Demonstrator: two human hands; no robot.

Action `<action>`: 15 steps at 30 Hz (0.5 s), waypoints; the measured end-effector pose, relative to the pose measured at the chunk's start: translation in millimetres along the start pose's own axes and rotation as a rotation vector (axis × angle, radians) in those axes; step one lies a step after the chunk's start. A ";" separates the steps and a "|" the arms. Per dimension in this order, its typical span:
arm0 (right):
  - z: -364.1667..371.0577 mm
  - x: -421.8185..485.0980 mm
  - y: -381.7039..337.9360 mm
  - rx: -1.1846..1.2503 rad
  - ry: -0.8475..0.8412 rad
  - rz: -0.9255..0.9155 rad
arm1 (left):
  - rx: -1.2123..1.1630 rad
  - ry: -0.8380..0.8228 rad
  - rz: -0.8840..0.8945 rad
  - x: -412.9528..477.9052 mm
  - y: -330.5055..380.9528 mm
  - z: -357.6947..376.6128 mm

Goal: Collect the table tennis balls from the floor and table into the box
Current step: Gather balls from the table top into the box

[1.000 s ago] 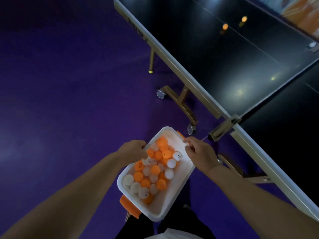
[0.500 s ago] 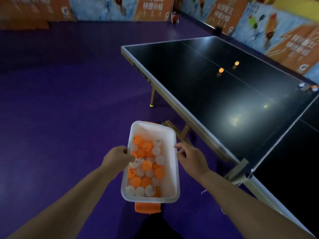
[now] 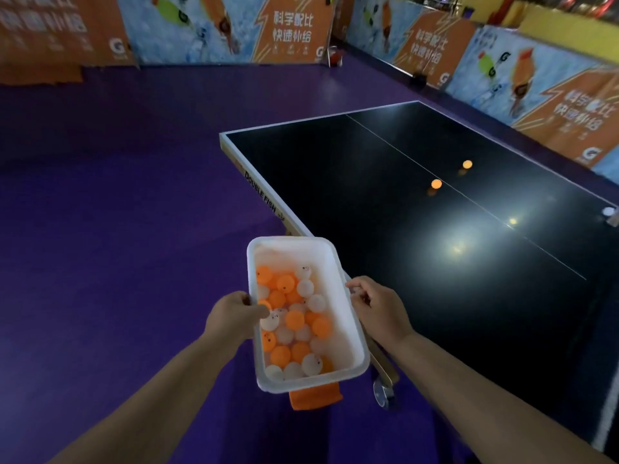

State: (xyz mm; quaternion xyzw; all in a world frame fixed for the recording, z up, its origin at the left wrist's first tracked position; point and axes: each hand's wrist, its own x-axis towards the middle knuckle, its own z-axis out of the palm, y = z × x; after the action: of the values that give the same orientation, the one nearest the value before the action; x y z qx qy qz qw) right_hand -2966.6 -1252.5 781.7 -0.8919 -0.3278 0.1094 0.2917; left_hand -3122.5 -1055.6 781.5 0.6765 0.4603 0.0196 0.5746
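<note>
I carry a white box [image 3: 348, 329] with several orange and white balls in it, held in the air by both long sides. My left hand [image 3: 234, 316] grips the left rim, thumb inside over the balls. My right hand [image 3: 378, 309] grips the right rim with curled fingers. An orange handle [image 3: 315, 400] sticks out at the box's near end. On the black table tennis table [image 3: 335, 182], to the right, lie two orange balls: one [image 3: 436, 184] by the centre line, another [image 3: 467, 164] farther back. A white ball [image 3: 608, 212] sits at the table's far right edge.
Purple floor [image 3: 117, 212] spreads to the left and ahead. Orange and blue banner barriers [image 3: 536, 88] ring the court. The table's leg with a caster wheel [image 3: 384, 393] stands just right of the box. A small red object [image 3: 335, 56] stands by the far barrier.
My view has lifted from the floor toward the table and barriers. The box has turned lengthwise away from me and come closer to the table's edge, both hands still on its rims.
</note>
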 end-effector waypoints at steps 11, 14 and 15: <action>26.1 132.5 -39.1 0.040 0.154 0.213 | 0.062 -0.134 0.113 169.8 90.7 -54.9; 19.1 152.9 -39.9 0.009 0.206 0.274 | 0.106 -0.168 0.138 208.7 123.7 -55.2; 16.3 158.2 -37.1 0.005 0.233 0.298 | 0.123 -0.182 0.150 219.5 134.2 -51.0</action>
State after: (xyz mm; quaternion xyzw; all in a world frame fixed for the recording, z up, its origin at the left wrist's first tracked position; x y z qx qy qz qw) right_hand -2871.8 -1119.8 789.8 -0.9366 -0.1557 0.0483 0.3102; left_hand -2943.9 -863.9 795.3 0.7419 0.3549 -0.0271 0.5682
